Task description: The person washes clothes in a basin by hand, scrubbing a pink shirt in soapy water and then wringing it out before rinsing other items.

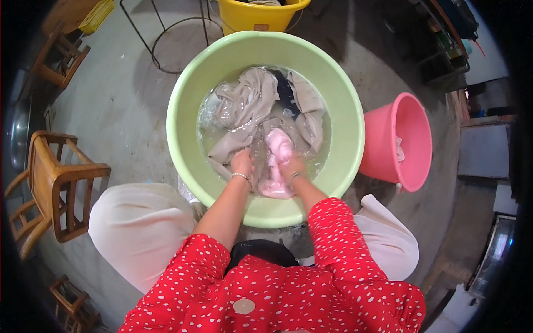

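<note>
A large light green basin (pixel 181 116) in front of me holds cloudy, sudsy water and soaking laundry. My right hand (pixel 293 166), slightly blurred, is closed on a wet pink cloth (pixel 279 145) that bunches up out of the water and trails toward the near wall. Left of it, at the water, my left hand (pixel 242 162) has its fingers curled in beside a beige-grey garment (pixel 250 97); whatever lies inside them is hidden. That garment spreads over the far and left part of the water. A dark navy cloth (pixel 285 91) lies among its folds.
On the right a pink bucket (pixel 411 147) leans tilted, a pale cloth inside. Beyond the basin stand a yellow bucket (pixel 264 18) with fabric in it and a dark metal stand (pixel 166 33). A wooden chair (pixel 58 177) is at my left.
</note>
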`<state>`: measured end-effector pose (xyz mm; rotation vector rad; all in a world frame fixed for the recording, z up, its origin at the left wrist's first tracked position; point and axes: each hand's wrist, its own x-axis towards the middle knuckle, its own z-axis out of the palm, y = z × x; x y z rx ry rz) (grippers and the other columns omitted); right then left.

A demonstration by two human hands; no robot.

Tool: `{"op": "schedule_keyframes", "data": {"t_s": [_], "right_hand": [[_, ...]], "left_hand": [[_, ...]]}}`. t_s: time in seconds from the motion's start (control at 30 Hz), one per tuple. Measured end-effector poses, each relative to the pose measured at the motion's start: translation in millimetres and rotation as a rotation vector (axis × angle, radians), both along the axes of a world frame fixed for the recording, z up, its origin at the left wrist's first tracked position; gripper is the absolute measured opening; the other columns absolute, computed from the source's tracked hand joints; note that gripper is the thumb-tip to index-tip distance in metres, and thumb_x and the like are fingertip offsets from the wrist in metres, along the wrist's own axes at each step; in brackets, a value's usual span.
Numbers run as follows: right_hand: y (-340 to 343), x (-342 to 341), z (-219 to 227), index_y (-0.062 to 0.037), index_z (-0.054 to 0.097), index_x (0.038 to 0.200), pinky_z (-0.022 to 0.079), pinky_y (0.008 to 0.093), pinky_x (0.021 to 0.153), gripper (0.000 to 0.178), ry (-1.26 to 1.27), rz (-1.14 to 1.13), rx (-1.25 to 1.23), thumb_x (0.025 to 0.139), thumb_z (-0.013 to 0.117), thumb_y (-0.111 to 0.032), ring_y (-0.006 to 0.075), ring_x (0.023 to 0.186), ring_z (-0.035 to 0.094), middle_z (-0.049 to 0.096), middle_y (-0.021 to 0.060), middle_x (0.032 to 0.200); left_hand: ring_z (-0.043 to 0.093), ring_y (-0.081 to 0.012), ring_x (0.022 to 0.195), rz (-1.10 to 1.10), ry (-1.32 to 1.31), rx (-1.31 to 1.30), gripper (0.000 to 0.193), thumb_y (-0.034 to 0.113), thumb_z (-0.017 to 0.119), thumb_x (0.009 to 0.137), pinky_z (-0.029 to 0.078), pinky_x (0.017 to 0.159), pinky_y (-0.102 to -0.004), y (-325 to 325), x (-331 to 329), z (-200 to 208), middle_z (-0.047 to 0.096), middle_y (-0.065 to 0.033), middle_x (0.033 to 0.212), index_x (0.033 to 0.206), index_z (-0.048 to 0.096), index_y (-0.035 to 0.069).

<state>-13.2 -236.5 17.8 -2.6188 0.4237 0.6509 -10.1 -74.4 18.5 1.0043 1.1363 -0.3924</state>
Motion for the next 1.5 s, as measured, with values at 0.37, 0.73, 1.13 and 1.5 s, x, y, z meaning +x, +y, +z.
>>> {"op": "schedule_keyframes", "data": {"t_s": [0.37,0.73,1.13,1.5], "right_hand": [[-40.4,32.4,-54.1,-0.0097,0.058,0.111,0.042,0.0398,0.09,0.056,0.162,-0.535,0.168,0.066,0.066,-0.042,0.0293,0.106,0.054,0.055,0.0178,0.114],[-47.1,52.1,18.0,0.002,0.057,0.103,0.049,0.0349,0.071,0.042,0.008,-0.635,1.091,0.064,0.07,-0.007,0.0198,0.083,0.06,0.062,0.012,0.097],[-34.2,25.4,93.4,0.0025,0.053,0.112,0.05,0.0286,0.074,0.046,0.309,-0.291,1.299,0.066,0.057,0.006,0.0184,0.09,0.06,0.06,0.0126,0.104],[82.2,-25.1,136.8,-0.0078,0.067,0.082,0.049,0.0356,0.062,0.013,-0.778,0.388,0.403,0.074,0.058,-0.013,0.0284,0.067,0.06,0.061,0.0128,0.081]], "left_hand": [[0.055,-0.0122,0.054,0.015,-0.132,-0.256,0.009,0.013,0.052,0.084,0.043,0.044,-0.0249,-9.8,3.5,1.4,0.057,-0.0042,0.069,0.08,0.054,0.006],[0.047,-0.0101,0.049,0.023,-0.212,-0.402,0.014,0.014,0.051,0.082,0.036,0.04,-0.0216,-21.5,6.2,-8.8,0.05,-0.0038,0.063,0.071,0.047,0.007],[0.048,-0.037,0.108,0.342,-0.322,-0.796,0.047,0.039,0.045,0.089,0.035,0.096,-0.0508,-31.8,13.0,30.1,0.051,-0.0174,0.116,0.116,0.044,0.0],[0.057,-0.028,0.092,0.146,-0.212,-1.005,0.026,0.026,0.041,0.09,0.046,0.082,-0.0422,-30.8,0.7,17.3,0.058,-0.012,0.102,0.102,0.053,0.006]]}}
